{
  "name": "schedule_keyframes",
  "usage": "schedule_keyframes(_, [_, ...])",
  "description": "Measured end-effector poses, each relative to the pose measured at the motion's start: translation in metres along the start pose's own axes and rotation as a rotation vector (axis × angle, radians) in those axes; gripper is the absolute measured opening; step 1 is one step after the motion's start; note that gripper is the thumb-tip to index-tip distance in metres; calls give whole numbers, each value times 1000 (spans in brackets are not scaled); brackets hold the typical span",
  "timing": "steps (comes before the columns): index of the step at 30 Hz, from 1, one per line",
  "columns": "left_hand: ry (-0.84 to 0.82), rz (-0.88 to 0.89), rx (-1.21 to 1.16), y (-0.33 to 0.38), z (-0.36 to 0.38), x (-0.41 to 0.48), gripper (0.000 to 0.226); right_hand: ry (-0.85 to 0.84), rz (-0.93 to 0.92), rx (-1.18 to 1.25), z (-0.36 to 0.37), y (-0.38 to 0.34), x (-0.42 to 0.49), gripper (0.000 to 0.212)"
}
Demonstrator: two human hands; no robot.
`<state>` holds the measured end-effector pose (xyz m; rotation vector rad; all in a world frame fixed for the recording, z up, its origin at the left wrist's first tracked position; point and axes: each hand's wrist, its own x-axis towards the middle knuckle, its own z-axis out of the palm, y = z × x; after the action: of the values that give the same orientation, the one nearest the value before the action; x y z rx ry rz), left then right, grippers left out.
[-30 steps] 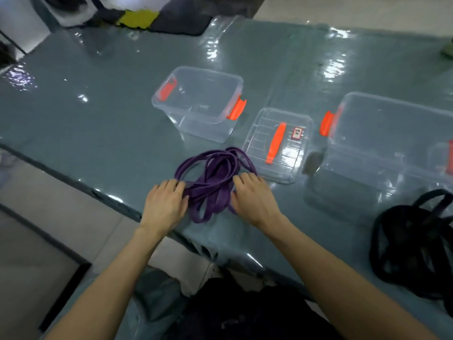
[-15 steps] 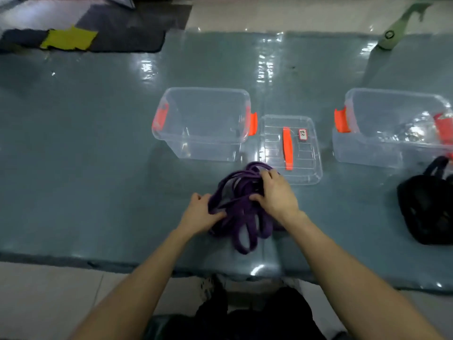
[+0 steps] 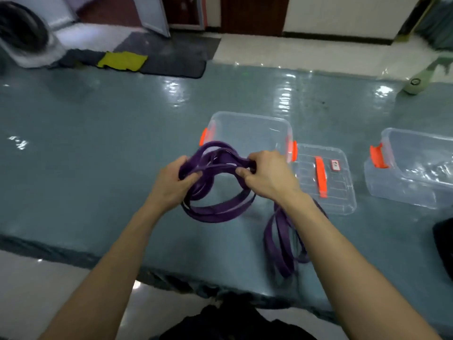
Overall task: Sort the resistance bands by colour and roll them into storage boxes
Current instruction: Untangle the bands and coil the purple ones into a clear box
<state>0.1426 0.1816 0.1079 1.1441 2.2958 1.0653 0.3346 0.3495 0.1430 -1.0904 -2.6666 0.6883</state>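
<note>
A coiled bundle of purple resistance bands (image 3: 215,212) is lifted off the table, just in front of a clear storage box (image 3: 247,123) with orange latches. My left hand (image 3: 171,185) grips the coil's left side and my right hand (image 3: 267,175) grips its right side. More purple band loops (image 3: 282,244) trail down under my right forearm and lie on the table. A second clear box (image 3: 414,182) stands at the right. A pile of black bands (image 3: 443,244) is cut off by the right edge.
A clear lid (image 3: 343,192) with an orange handle lies flat between the two boxes. The table (image 3: 98,168) has a glossy grey-blue cover. A pale green bottle (image 3: 416,82) lies at the far right corner. Dark mats and a yellow cloth (image 3: 122,60) lie on the floor beyond.
Both hands have gathered the purple bands and raised the coil off the table toward the left box. Part of the bands has dropped loose to the right. The camera tilted up.
</note>
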Motion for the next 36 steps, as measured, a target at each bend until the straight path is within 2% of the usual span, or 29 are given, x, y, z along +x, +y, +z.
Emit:
schedule_keyframes(3, [106,-43,3,-18,-52,-2,17,1,-104,10,16,-52,22,43])
schedule_keyframes(5, [216,-77,-10,-36,-78,-3,22,47,-162,41,29,-83,36,35])
schedule_keyframes(6, [278,-99,-39,-47,-88,-3,25,80,-176,57,38,-95,42,38])
schedule_keyframes(7, [321,-138,-88,-62,-97,-2,30,101,-180,61,49,-105,48,55])
schedule_keyframes(8, [311,-203,-139,-77,-103,-1,38,100,-159,78,61,-113,53,83])
schedule_keyframes(10, [111,-369,-226,-115,-106,0,66,43,-38,151,93,-121,60,127])
schedule_keyframes(12, [-133,-527,-293,-161,-101,-4,84,-77,115,158,138,-118,63,141])
schedule_keyframes(14, [-215,-661,-359,-210,-90,-9,74,-254,257,126,186,-113,55,130])
schedule_keyframes(17, [-192,-627,-261,-269,-76,-17,51,-410,362,202,245,-120,33,111])
schedule_keyframes(22, [-212,-568,-355,-297,-71,-2,57,-266,376,98,296,-137,15,98])
schedule_keyframes(28, [-220,-614,-315,-304,-51,19,44,-279,500,188,302,-139,17,85])
schedule_keyframes(31, [-242,-621,-345,-313,-55,27,31,-264,580,266,296,-136,23,60])
schedule_keyframes(33, [-92,-546,-363,-317,-81,36,23,-243,619,318,294,-129,23,41])
schedule_keyframes(36, [332,-493,-382,-340,-143,52,26,-161,724,454,287,-118,23,37])
